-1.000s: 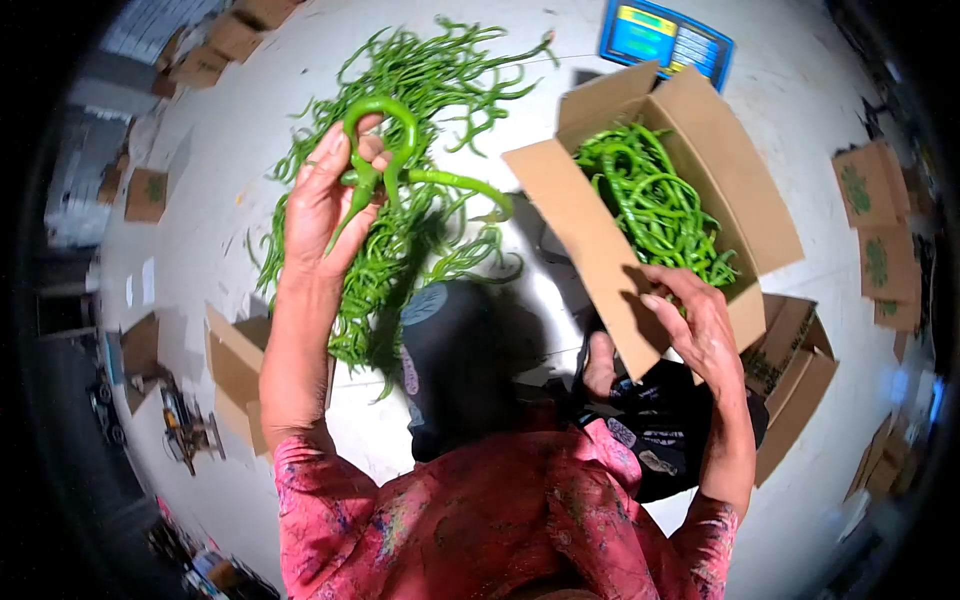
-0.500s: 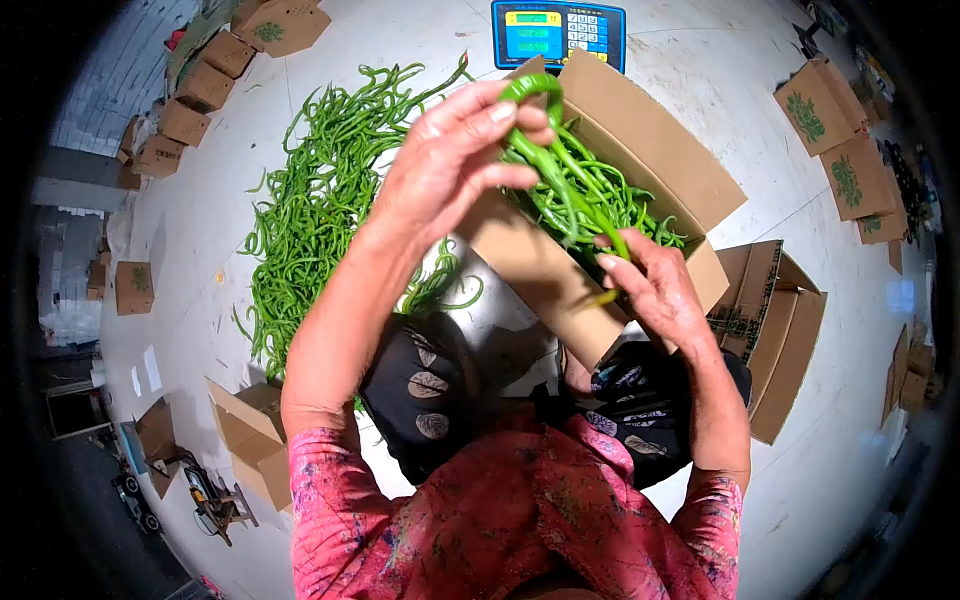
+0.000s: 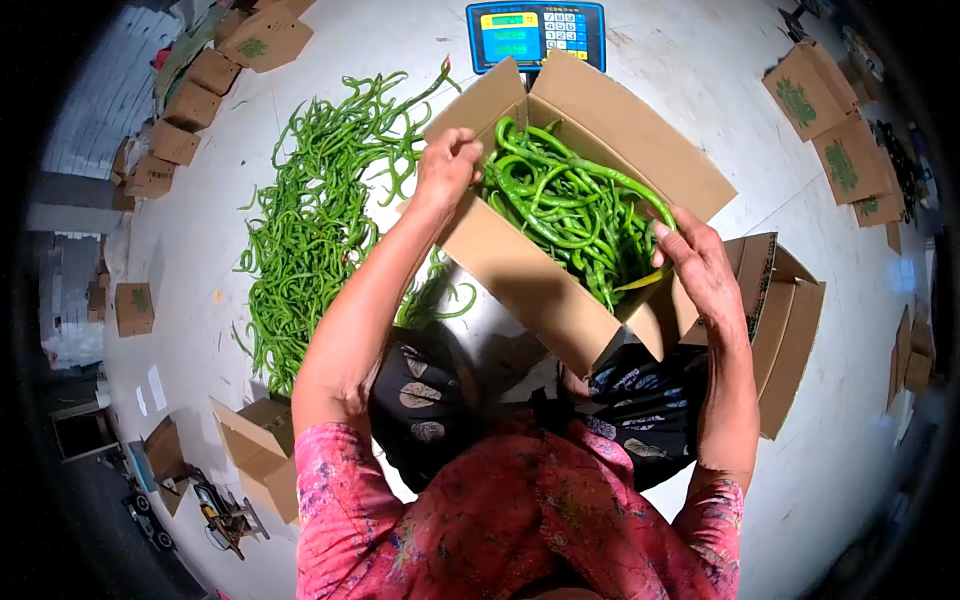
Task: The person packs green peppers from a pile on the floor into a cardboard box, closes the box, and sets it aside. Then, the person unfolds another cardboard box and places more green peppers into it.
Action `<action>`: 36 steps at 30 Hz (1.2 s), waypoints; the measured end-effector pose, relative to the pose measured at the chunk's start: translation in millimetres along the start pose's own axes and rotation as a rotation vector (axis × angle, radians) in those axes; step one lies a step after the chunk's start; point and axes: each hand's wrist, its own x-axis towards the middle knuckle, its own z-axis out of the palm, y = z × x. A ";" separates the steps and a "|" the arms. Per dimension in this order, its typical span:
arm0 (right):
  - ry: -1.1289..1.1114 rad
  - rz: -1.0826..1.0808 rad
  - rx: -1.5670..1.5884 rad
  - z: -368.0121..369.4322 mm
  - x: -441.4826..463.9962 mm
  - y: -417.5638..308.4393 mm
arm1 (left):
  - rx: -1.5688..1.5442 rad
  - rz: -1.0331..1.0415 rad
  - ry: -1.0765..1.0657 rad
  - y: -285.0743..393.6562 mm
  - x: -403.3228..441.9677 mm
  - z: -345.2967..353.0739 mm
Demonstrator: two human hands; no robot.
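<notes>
Long green chili peppers (image 3: pixel 585 215) fill an open cardboard box (image 3: pixel 530 290) in front of me. My right hand (image 3: pixel 702 265) is at the box's right end, its thumb and fingers closed round the end of a long curved pepper (image 3: pixel 625 180). A yellowish pepper (image 3: pixel 645 280) lies just below those fingers. At the left corner of the box is my left hand (image 3: pixel 447 170), closed with its fingers curled beside the raised flap. Whatever it may hold is hidden.
A large heap of green peppers (image 3: pixel 310 230) spreads over the floor to the left. Behind the box stands a blue digital scale display (image 3: pixel 537 37). Another open carton (image 3: pixel 785 340) is at the right, and one more (image 3: pixel 255 450) at lower left. Several cartons line both sides.
My left hand has come down and left, off the peppers it held up, to the box's corner. Those peppers now lie in the box. My right hand has shifted slightly right.
</notes>
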 end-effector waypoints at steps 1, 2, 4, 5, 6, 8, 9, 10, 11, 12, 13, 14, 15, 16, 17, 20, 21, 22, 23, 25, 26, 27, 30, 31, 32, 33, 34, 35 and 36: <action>-0.010 -0.002 -0.010 -1.8 3.1 5.7 | 0.008 -0.012 -0.072 -0.7 -8.0 -4.3; -0.022 -0.006 -0.023 -2.5 6.4 9.0 | 0.014 -0.026 -0.140 -0.8 -16.3 -7.0; -0.055 0.042 0.048 -0.9 13.2 10.3 | -0.075 -0.048 -0.230 9.0 -31.5 -7.8; -0.075 0.061 0.055 -1.0 18.1 14.7 | -0.099 -0.040 -0.284 16.7 -40.1 -7.7; -0.094 0.080 0.063 -1.8 22.7 19.5 | -0.124 -0.031 -0.341 24.3 -48.8 -6.5; -0.155 0.103 0.026 -0.8 30.7 24.5 | -0.077 -0.006 -0.452 34.1 -65.4 -6.0; -0.072 0.051 -0.096 5.3 40.9 48.0 | -0.046 0.002 -0.480 42.4 -77.2 -6.0; -0.027 0.037 -0.171 5.3 45.5 60.4 | -0.013 0.012 -0.507 51.5 -89.8 -7.4; 0.020 0.026 -0.246 5.2 50.0 72.8 | -0.010 0.017 -0.512 56.8 -100.4 -9.4; 0.028 0.054 -0.275 2.3 50.8 73.3 | -0.021 -0.015 -0.539 57.5 -106.8 -12.0; 0.034 0.079 -0.305 1.5 51.4 72.6 | -0.006 -0.013 -0.563 53.7 -111.3 -15.9; 0.030 0.071 -0.304 -0.1 49.5 71.1 | 0.009 -0.011 -0.585 48.0 -114.6 -19.1; 0.025 0.063 -0.303 -2.9 44.7 64.2 | 0.021 -0.003 -0.596 41.4 -116.6 -20.5; 0.019 0.054 -0.302 -5.0 40.3 57.7 | 0.033 0.005 -0.605 33.8 -117.7 -21.3; 0.046 0.013 -0.340 -4.0 37.0 51.6 | 0.046 0.014 -0.615 27.3 -119.1 -21.6; 0.104 -0.098 -0.433 0.8 20.9 19.8 | 0.226 0.187 -0.630 18.4 -124.5 -22.3; 0.128 -0.149 -0.429 5.5 16.6 17.5 | 0.263 0.125 -0.646 22.8 -129.5 -23.4; 0.122 -0.187 -0.437 9.2 11.7 11.2 | 0.247 0.152 -0.677 29.8 -132.4 -23.7; 0.092 -0.193 -0.437 11.6 6.6 2.6 | 0.272 0.156 -0.674 29.4 -134.9 -22.0; 0.049 -0.240 -0.480 14.5 -0.1 -1.8 | 0.440 0.430 -0.691 14.3 -133.6 -20.7; 0.035 -0.279 -0.519 16.3 -0.8 1.0 | 0.451 0.442 -0.718 8.4 -131.9 -20.8; -0.015 -0.249 -0.502 16.7 -0.7 2.9 | 0.461 0.451 -0.748 7.4 -130.8 -19.6; -0.034 -0.232 -0.538 16.4 -1.3 0.0 | 0.419 0.437 -0.787 10.3 -136.5 -14.8; -0.033 -0.225 -0.550 16.0 -1.2 -0.6 | 0.336 0.309 -0.814 8.0 -139.4 -12.8; -0.023 -0.238 -0.570 15.3 -2.0 -4.5 | 0.484 0.419 -0.860 5.4 -135.9 -10.7; -0.028 -0.249 -0.587 15.5 -1.6 -3.3 | 0.624 0.540 -0.896 2.9 -132.3 -8.6; -0.035 -0.260 -0.604 15.8 -1.3 -1.6 | 0.639 0.540 -0.907 3.5 -130.6 -7.5; -0.043 -0.278 -0.594 16.3 -1.4 -1.3 | 0.654 0.537 -0.918 5.1 -131.1 -6.8; -0.054 -0.269 -0.612 16.5 -2.2 -4.3 | 0.669 0.532 -0.929 7.1 -132.2 -6.5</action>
